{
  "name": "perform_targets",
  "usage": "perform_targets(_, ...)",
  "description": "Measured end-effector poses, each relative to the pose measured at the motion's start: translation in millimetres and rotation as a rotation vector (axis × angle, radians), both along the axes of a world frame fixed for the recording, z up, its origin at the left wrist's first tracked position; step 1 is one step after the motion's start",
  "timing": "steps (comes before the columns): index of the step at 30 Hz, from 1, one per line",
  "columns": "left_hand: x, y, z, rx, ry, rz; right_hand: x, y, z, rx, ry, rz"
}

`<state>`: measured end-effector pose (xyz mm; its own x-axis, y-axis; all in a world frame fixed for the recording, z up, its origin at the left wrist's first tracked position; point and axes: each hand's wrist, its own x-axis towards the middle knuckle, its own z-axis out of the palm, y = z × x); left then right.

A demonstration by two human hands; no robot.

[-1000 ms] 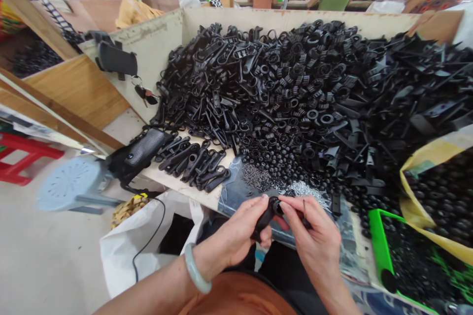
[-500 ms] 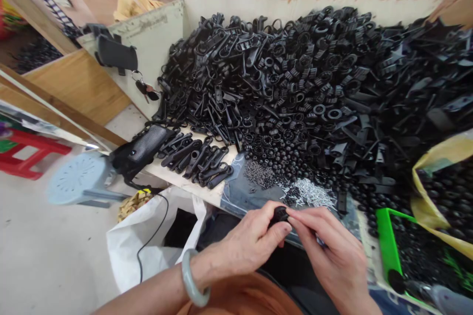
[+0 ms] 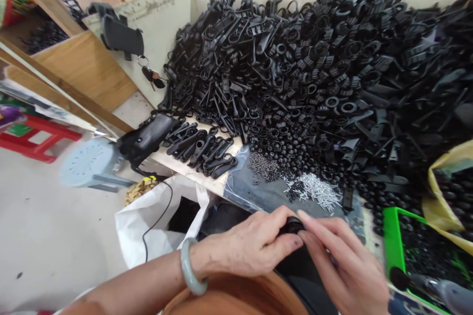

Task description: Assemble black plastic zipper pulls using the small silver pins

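Note:
Close to my lap, between both hands, is a small round black plastic part (image 3: 294, 225). My left hand (image 3: 254, 241) grips it between thumb and forefinger, with a pale green bangle on that wrist. From the other side, my right hand (image 3: 340, 251) pinches the part's edge with its fingertips. Fingers cover most of the part, so its full shape is hidden. Just beyond the hands lie a heap of silver pins (image 3: 318, 191) and a pile of small dark grey pieces (image 3: 263, 166) on a dark cloth (image 3: 251, 192).
A large heap of black plastic parts (image 3: 295, 69) fills the bench. Several black handle-like pieces (image 3: 203, 150) lie in a row at left. A green tray (image 3: 393, 241) and yellow sack (image 3: 439, 177) stand at right. A white bag (image 3: 129, 229) hangs below the bench's left edge.
The camera view has tilted down and shifted left, so the bench appears higher and further right. Both hands stay together on the black part, which shows at a slightly different angle.

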<state>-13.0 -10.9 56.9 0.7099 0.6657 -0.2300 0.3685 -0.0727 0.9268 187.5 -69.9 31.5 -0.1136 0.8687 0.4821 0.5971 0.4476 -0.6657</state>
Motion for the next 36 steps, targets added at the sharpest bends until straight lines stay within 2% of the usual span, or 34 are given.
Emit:
perform_targets(4, -7, -8, -4.6, 0.095, 0.020, -0.116, -6, -13, -13.9, -0.192, 0.186, -0.079)
perform_targets(6, -8, -10, -10.7, 0.130, 0.055, -0.133, -10, -16, -20.2, -0.269, 0.268, -0.101)
perform_targets(9, -4, -8, -22.7, 0.192, 0.086, -0.072, -16, -9, -26.7, -0.398, 0.436, -0.152)
perform_targets(13, 2, 1, -36.1, 0.426, 0.233, 0.078, -28, 11, -34.5, -0.561, 0.753, -0.216)
perform_targets(15, 1, 4, -39.3, 0.451, 0.261, 0.130, -35, 20, -39.0, -0.599, 0.837, -0.254)
perform_targets(17, -2, 5, -40.5, 0.295, 0.178, 0.218, -40, 26, -42.6, -0.647, 0.866, -0.289)
perform_targets(19, -5, 6, -40.5, 0.013, 0.068, 0.306, -42, 32, -44.0, -0.703, 0.857, -0.289)
perform_targets(22, -8, 8, -38.6, -0.396, -0.063, 0.303, -39, 40, -41.7, -0.677, 0.777, -0.203)
perform_targets(24, -8, 8, -36.1, -0.568, -0.149, 0.281, -37, 45, -39.3, -0.606, 0.704, -0.127)
perform_targets(29, -10, 7, -30.6, -0.748, -0.288, 0.299, -34, 51, -40.2, -0.593, 0.613, -0.041)
perform_targets(36, -15, 6, -34.9, -0.880, -0.312, 0.340, -28, 45, -47.5, -0.821, 0.687, 0.008)
